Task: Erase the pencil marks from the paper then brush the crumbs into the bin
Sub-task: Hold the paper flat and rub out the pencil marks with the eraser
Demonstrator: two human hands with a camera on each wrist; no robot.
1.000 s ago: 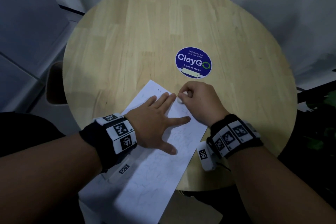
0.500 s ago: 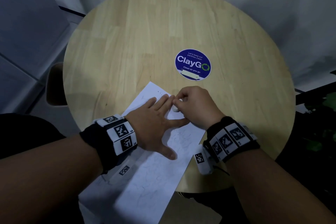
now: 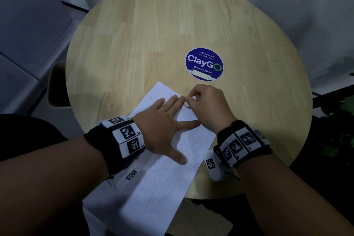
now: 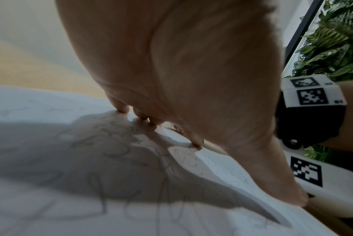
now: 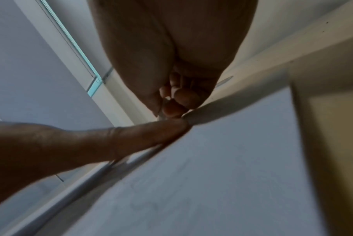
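Head view shows the left hand (image 3: pixel 162 130) spread flat on the paper (image 3: pixel 153 184), pinning it to the tabletop (image 3: pixel 153 34). The right hand (image 3: pixel 208 107) pinches a white eraser (image 3: pixel 188 104) at the sheet's far end. The paper overhangs the near edge; hard rubbing could crease or tear it. No bin shows.

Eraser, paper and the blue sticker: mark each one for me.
eraser (image 3: pixel 193 98), head view, white end showing between the right hand's fingers
paper (image 3: pixel 162 188), head view, bare scribbled middle of the sheet
blue sticker (image 3: pixel 204 64), head view, centre of the round ClayGo label
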